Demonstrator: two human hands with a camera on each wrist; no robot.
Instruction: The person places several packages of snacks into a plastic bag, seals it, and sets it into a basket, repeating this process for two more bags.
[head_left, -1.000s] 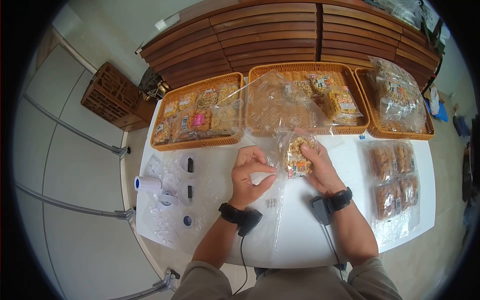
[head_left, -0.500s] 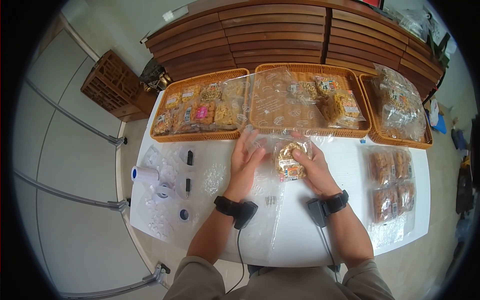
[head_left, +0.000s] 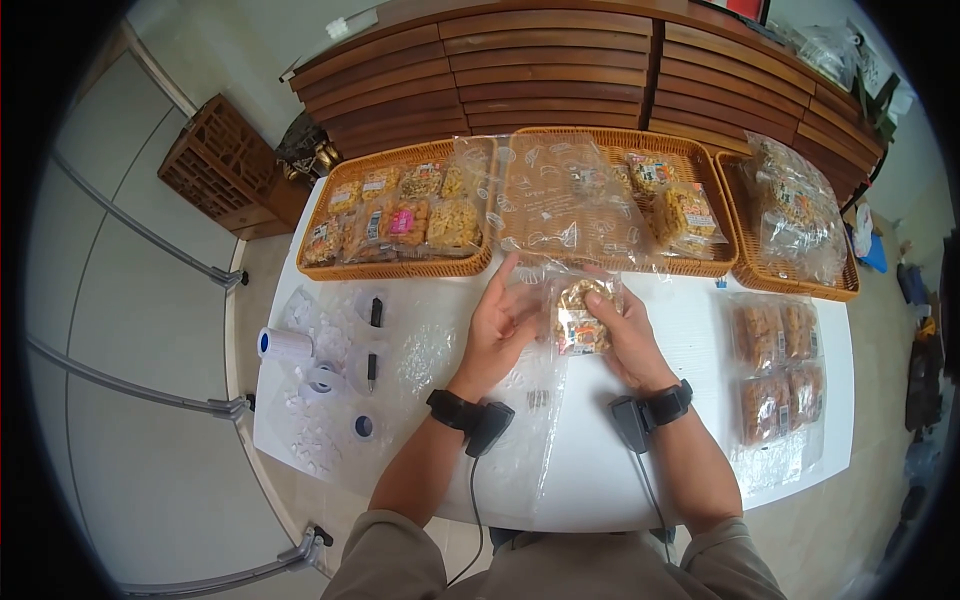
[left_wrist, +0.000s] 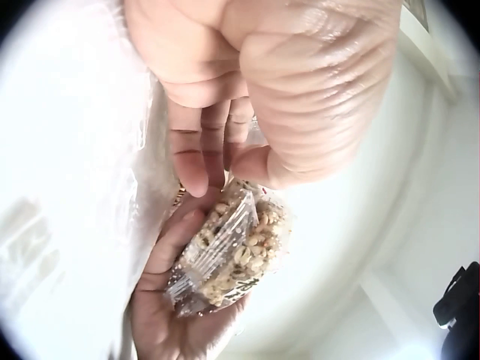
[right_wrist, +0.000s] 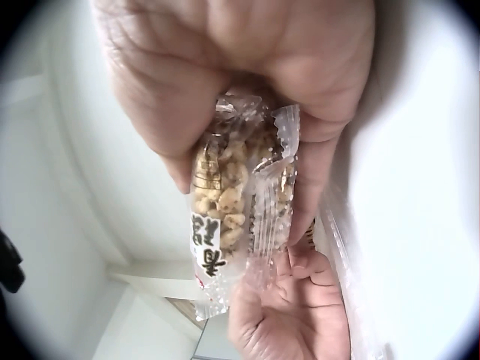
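Note:
My right hand point(head_left: 632, 345) grips a small clear packet of puffed-grain snack point(head_left: 582, 318), thumb on its front and fingers behind. In the right wrist view the packet point(right_wrist: 225, 195) has crimped ends and a label with dark characters. My left hand point(head_left: 500, 325) is at the packet's left side, its fingers loosely extended and its thumb near the packet's edge. Several left fingers point(left_wrist: 191, 161) hang relaxed close to the packet in the left wrist view. A large clear printed plastic bag point(head_left: 560, 205) lies beyond the hands, overlapping the middle basket point(head_left: 690, 150).
A left basket point(head_left: 400, 270) holds several snack packets; a right basket point(head_left: 790, 285) holds a pile in clear plastic. Bagged brown snacks point(head_left: 780, 370) lie at the table's right. At left are a white roll point(head_left: 285, 345), paper scraps, black pens point(head_left: 372, 370) and a tape ring point(head_left: 364, 427).
My left hand has opened from a rounded thumb-and-finger shape, its fingers now straighter. The right hand keeps the packet, now nearer upright. The printed bag's far part has spread flatter over the baskets.

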